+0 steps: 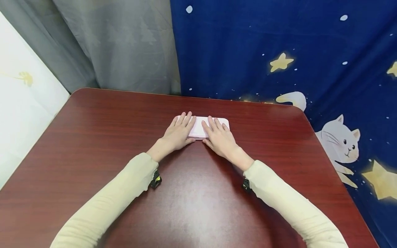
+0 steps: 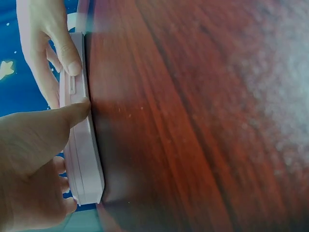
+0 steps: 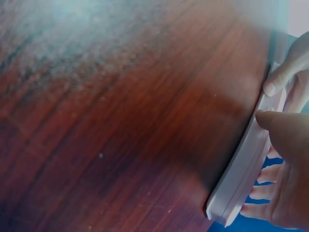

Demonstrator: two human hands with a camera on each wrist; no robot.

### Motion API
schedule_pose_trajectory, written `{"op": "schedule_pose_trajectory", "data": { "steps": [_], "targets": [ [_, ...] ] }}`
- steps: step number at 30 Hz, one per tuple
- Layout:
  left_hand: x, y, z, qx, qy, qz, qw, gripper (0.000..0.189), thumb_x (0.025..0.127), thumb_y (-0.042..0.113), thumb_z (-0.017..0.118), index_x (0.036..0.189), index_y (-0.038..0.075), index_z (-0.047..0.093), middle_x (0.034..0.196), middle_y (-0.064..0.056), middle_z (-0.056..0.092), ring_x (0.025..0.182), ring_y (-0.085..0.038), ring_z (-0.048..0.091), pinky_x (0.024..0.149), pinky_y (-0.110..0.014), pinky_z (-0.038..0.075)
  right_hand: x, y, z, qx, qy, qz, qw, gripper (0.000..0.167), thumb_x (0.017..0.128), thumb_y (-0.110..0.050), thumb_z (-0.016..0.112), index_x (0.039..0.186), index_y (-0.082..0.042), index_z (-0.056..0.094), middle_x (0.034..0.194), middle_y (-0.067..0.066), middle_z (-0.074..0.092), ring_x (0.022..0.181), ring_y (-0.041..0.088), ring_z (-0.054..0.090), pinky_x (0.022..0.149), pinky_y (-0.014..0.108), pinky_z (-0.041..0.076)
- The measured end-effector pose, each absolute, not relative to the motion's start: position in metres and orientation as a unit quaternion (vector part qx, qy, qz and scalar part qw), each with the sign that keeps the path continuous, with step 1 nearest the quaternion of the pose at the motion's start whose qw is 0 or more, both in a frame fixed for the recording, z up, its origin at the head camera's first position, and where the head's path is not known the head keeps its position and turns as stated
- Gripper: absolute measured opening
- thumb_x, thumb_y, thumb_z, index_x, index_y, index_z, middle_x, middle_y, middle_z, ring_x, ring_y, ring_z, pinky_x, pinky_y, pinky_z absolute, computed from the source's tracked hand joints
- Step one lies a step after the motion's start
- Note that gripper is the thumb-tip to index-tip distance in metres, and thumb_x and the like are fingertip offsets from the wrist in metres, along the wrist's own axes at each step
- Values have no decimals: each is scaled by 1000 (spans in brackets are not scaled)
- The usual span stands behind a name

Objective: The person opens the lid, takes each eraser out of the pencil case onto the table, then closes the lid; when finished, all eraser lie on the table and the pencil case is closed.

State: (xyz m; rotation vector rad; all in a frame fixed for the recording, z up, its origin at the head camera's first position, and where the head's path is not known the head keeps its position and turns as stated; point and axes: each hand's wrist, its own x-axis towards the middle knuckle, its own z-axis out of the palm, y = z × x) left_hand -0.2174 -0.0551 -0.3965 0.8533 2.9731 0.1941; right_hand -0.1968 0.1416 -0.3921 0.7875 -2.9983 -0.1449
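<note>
A flat, pale pink box point(image 1: 197, 128) with rounded corners lies on the table near its far side. Its long front side point(image 2: 86, 166) faces the person, and a small clasp-like piece shows there in the left wrist view. On the left part of the lid, the left hand point(image 1: 177, 135) rests with fingers straight, its thumb against the front side. The right hand point(image 1: 221, 138) lies on the right part in the same way, fingers spread and thumb at the front edge. From the right wrist view, the box's lower edge point(image 3: 236, 169) sits on the wood. The box looks closed.
The dark red-brown wooden table point(image 1: 198, 193) extends around the box and shines near the front. Behind it hang a grey curtain point(image 1: 124, 44) and a blue curtain point(image 1: 229, 44) with stars and a white cat. A white surface point(image 1: 24, 103) borders the left side.
</note>
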Motion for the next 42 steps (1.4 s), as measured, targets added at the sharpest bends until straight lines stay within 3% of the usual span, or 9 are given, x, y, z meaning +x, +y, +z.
{"op": "schedule_pose_trajectory", "data": {
  "steps": [10, 19, 27, 34, 42],
  "targets": [
    [-218, -55, -393, 280, 959, 48, 21, 81, 93, 41, 62, 153, 3, 23, 158, -18, 16, 144, -35, 14, 115, -50, 14, -199, 134, -394, 250, -964, -82, 41, 65, 97, -38, 56, 150, -8, 33, 150, 23, 32, 136, 39, 33, 101, 56, 38],
    [-225, -51, -384, 277, 959, 56, 12, 83, 84, 38, 75, 147, 3, 36, 147, -20, 37, 136, -41, 30, 110, -54, 26, -203, 129, -390, 292, -946, -130, 62, 58, 96, -27, 55, 143, 4, 40, 139, 32, 42, 126, 45, 44, 90, 58, 47],
    [-230, -51, -385, 280, 957, 71, 3, 83, 77, 37, 81, 143, 3, 44, 141, -19, 44, 131, -42, 37, 104, -58, 33, -202, 119, -386, 305, -926, -201, 92, 48, 94, -16, 52, 135, 9, 48, 127, 34, 52, 114, 44, 55, 74, 51, 56],
    [-232, -51, -386, 287, 955, 68, -15, 80, 70, 35, 86, 135, 3, 51, 131, -16, 51, 121, -37, 46, 96, -56, 41, -204, 112, -386, 317, -915, -243, 67, 49, 95, -16, 52, 134, 12, 47, 123, 36, 54, 110, 44, 58, 70, 49, 57],
    [-233, -46, -381, 284, 957, 60, -21, 77, 67, 35, 89, 129, 3, 55, 121, -15, 55, 113, -35, 51, 87, -52, 47, -206, 108, -380, 336, -895, -281, 80, 45, 93, -13, 58, 128, 13, 53, 114, 35, 60, 99, 42, 64, 63, 42, 59]
  ]
}}
